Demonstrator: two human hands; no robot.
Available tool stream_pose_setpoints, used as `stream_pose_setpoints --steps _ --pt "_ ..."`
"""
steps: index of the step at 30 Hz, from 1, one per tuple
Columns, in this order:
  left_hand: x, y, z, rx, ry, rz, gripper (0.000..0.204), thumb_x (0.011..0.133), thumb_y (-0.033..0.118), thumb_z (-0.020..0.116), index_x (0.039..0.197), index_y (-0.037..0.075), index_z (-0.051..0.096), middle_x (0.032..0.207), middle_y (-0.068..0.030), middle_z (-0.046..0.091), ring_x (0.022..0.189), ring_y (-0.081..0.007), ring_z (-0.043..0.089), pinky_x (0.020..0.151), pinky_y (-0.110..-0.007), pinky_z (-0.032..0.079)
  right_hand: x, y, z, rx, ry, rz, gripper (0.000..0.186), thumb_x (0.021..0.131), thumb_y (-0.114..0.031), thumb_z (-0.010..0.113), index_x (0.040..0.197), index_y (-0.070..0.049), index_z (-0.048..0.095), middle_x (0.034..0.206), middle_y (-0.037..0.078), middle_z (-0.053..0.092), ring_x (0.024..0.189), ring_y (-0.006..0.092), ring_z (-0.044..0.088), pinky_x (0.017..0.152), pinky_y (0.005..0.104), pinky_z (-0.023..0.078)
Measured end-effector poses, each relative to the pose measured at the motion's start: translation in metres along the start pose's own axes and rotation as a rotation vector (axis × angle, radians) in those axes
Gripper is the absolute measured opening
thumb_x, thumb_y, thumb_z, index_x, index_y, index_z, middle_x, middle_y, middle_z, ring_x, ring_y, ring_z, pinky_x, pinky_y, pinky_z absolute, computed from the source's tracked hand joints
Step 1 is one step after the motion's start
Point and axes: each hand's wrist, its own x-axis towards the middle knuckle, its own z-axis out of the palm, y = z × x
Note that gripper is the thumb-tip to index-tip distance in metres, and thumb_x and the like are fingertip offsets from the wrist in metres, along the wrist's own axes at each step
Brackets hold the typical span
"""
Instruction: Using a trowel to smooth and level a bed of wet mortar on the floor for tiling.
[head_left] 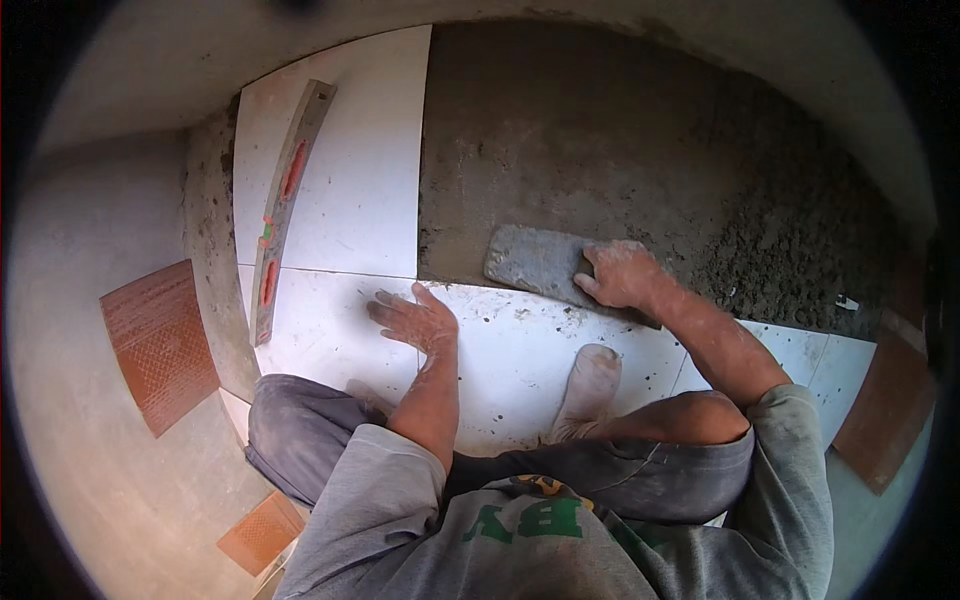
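Note:
My right hand (620,275) grips a grey, mortar-caked flat trowel (530,258) on the dark wet mortar bed (620,120), along its border with the white tiles (520,370). My left hand (412,320) is open, fingers spread, palm down on a white tile just left of the mortar's near corner. Left of that hand, a grey spirit level (285,205) with red inserts and a green vial lies lengthwise across two white tiles. Mortar specks dot the tiles below the trowel.
Walls enclose the work, with a bare cement strip (210,170) along the left. Reddish textured tiles appear at left (160,350), lower left (258,530) and right (865,420). My bent legs and a pale, dusty foot (585,390) are on the near tiles. Coarse lumpy mortar (800,250) covers the right end.

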Motion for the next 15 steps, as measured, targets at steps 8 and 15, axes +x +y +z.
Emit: stream_pose_setpoints --steps 8,15 --pt "-0.003 -0.01 0.004 0.023 0.052 0.017 0.075 0.098 0.053 0.026 0.149 -0.001 0.013 0.154 -0.0269 0.009 0.145 -0.0397 0.009 0.112 -0.059 0.012 -0.03 -0.005 0.02 -0.034 -0.126 0.068 0.047 0.088 -0.043 0.054 0.107 0.0 0.061 0.098 0.024 0.066 0.099 0.0389 0.062 0.09 0.0473 0.047" --pt "0.001 -0.004 -0.005 -0.014 -0.003 -0.007 0.076 0.098 0.053 0.027 0.15 0.0 0.012 0.155 -0.0268 0.006 0.145 -0.0391 0.004 0.113 -0.058 0.01 -0.014 0.008 -0.032 -0.004 -0.034 0.24 0.061 0.087 -0.05 0.053 0.119 0.001 0.059 0.114 0.027 0.06 0.113 0.039 0.055 0.098 0.0472 0.042"
